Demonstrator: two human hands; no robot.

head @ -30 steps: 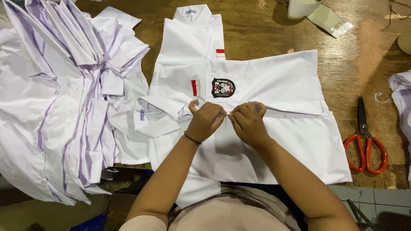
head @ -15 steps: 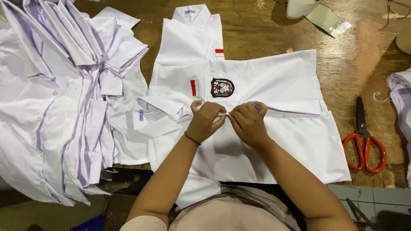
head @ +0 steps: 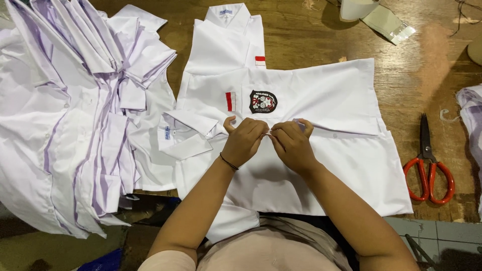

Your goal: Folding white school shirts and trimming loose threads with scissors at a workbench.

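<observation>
A white shirt [head: 321,100] lies sideways on the wooden table [head: 301,35], with a black, red and white badge [head: 262,101] on its pocket and a small red and white strip beside it. My left hand [head: 244,141] and my right hand [head: 292,143] meet just below the badge, fingertips pinched together on the shirt's front edge. What sits between the fingertips is too small to tell. A thin dark band circles my left wrist. A second white shirt [head: 228,35] lies underneath, its collar pointing away from me.
A large pile of white shirts [head: 70,110] fills the left side. Red-handled scissors [head: 429,165] lie at the right near the table's front edge. More white cloth [head: 471,108] shows at the right border. A pale cup and a wrapped packet [head: 389,25] stand at the back.
My two hands have drawn closer together, fingertips now touching over the shirt's edge. The shirts and scissors have not moved.
</observation>
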